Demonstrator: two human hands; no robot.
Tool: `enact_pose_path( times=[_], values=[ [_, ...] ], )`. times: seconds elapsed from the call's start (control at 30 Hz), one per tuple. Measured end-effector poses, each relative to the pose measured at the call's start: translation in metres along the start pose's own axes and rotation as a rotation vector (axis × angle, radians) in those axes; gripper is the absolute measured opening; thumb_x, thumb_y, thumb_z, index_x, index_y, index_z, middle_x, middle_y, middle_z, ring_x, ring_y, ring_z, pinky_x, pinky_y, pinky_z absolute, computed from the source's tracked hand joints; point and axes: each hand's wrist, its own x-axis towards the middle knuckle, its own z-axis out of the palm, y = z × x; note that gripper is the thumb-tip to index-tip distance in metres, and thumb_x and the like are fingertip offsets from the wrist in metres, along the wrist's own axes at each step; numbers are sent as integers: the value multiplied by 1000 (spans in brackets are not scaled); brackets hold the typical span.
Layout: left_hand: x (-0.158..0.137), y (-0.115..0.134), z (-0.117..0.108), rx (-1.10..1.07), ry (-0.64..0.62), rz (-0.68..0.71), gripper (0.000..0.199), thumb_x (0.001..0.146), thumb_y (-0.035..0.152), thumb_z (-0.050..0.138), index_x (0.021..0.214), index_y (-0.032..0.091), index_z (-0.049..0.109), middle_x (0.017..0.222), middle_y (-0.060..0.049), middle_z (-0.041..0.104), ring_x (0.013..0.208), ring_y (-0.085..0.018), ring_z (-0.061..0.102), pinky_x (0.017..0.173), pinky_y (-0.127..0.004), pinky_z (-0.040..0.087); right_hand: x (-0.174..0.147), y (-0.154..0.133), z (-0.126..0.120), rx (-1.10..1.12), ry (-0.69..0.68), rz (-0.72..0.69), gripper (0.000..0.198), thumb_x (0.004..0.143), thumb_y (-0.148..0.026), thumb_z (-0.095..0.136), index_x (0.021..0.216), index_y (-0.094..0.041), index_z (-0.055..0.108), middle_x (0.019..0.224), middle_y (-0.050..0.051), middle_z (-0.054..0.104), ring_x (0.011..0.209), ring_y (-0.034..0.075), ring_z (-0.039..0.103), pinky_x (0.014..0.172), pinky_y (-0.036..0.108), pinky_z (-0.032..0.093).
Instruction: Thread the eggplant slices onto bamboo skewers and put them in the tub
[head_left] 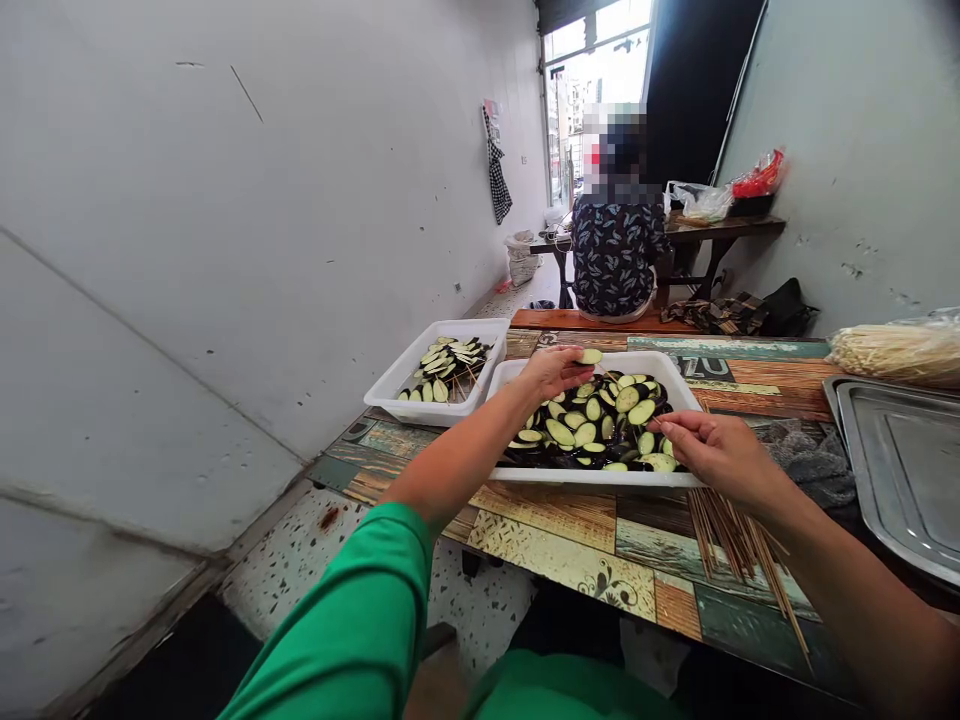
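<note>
My left hand [556, 372] is closed on an eggplant slice [591, 356], held above the far side of a white tub [592, 477]. Dark-skinned, pale green eggplant slices [585, 420] fill that tub. Over its right edge, my right hand [705, 445] pinches what looks like a thin wooden skewer, mostly hidden by the fingers. Loose wooden skewers [739, 540] lie on the table below my right hand. To the left, a second white tub [420, 408] holds eggplant slices on skewers [450, 365].
The patterned wooden table [555, 545] runs close to the left wall. Metal trays [907, 470], a grey cloth [802, 465] and a bag of skewers [900, 348] are at the right. A person [615, 250] sits ahead on an orange bench [540, 319], facing away.
</note>
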Motion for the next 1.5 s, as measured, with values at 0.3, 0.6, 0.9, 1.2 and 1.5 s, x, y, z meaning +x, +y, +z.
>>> enact_pose_path(
  times=[0.3, 0.6, 0.9, 1.2, 1.5],
  values=[
    [-1, 1, -3, -14, -187, 31, 28, 76, -1, 61, 99, 14, 57, 72, 0, 61, 67, -10, 65, 64, -20, 51, 1, 2, 0, 4, -4, 1, 50, 78, -53, 51, 96, -10, 69, 49, -4, 39, 44, 8, 29, 41, 23, 18],
    [0, 3, -1, -56, -132, -60, 5, 81, 7, 60, 76, 9, 61, 71, -5, 66, 50, -3, 55, 44, -10, 40, 0, 3, 1, 42, -33, -4, 50, 80, -54, 51, 98, -10, 67, 49, -5, 36, 45, 8, 27, 42, 22, 17],
    [1, 2, 2, -94, -129, -87, 10, 84, 5, 54, 76, 8, 60, 71, -7, 65, 63, -8, 65, 53, -11, 51, -2, 1, 0, 32, -13, -6, 51, 80, -54, 50, 97, -9, 68, 49, -5, 36, 44, 8, 27, 42, 23, 18],
    [0, 3, 3, -122, -76, -109, 11, 84, 6, 55, 74, 7, 60, 73, -9, 65, 57, -6, 62, 51, -10, 49, -4, -5, 0, 13, 2, -19, 53, 79, -55, 50, 96, -8, 68, 49, -5, 36, 44, 8, 28, 42, 23, 18],
    [-3, 1, 5, -62, -112, -38, 10, 82, 5, 57, 73, 8, 61, 68, -6, 64, 58, -6, 62, 54, -11, 49, -1, 7, -1, -50, 17, -29, 47, 81, -51, 49, 93, -11, 70, 48, -4, 38, 44, 9, 29, 42, 23, 19]
  ],
)
